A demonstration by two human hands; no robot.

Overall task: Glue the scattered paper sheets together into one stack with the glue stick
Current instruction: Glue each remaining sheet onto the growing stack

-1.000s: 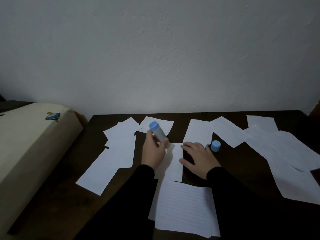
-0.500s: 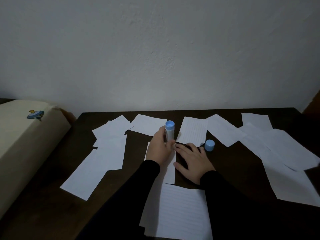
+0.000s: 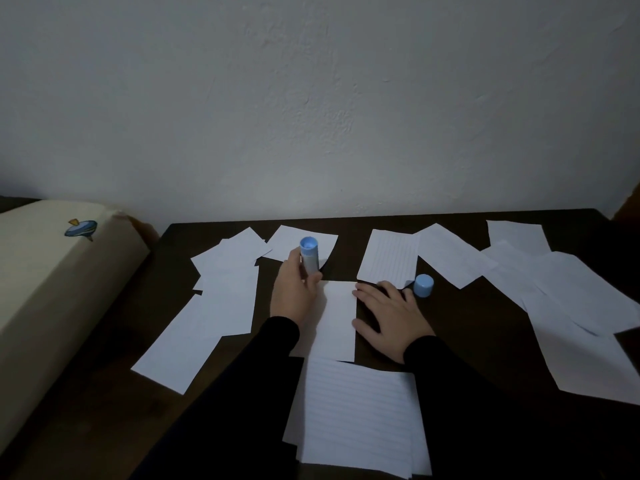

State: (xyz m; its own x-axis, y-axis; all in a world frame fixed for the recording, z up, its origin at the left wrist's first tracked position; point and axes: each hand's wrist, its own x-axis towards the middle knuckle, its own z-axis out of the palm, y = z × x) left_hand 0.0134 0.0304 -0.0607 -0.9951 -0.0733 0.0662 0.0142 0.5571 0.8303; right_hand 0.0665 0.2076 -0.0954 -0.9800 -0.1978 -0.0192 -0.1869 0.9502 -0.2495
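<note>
The left hand (image 3: 294,292) grips the upright glue stick (image 3: 309,254) just beside the sheet (image 3: 337,317); the right hand (image 3: 389,315), fingers spread flat, pins its right edge.

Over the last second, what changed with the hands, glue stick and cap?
The left hand swung the glue stick from a leftward tilt to nearly upright, holding it throughout. The right hand stayed flat on the table beside the narrow sheet; the cap stayed put.

My glue stick (image 3: 309,258) stands nearly upright, blue end up, its blue cap (image 3: 423,285) off on the table. White paper sheets (image 3: 221,299) lie scattered; a lined stack (image 3: 356,420) sits nearest me.
</note>
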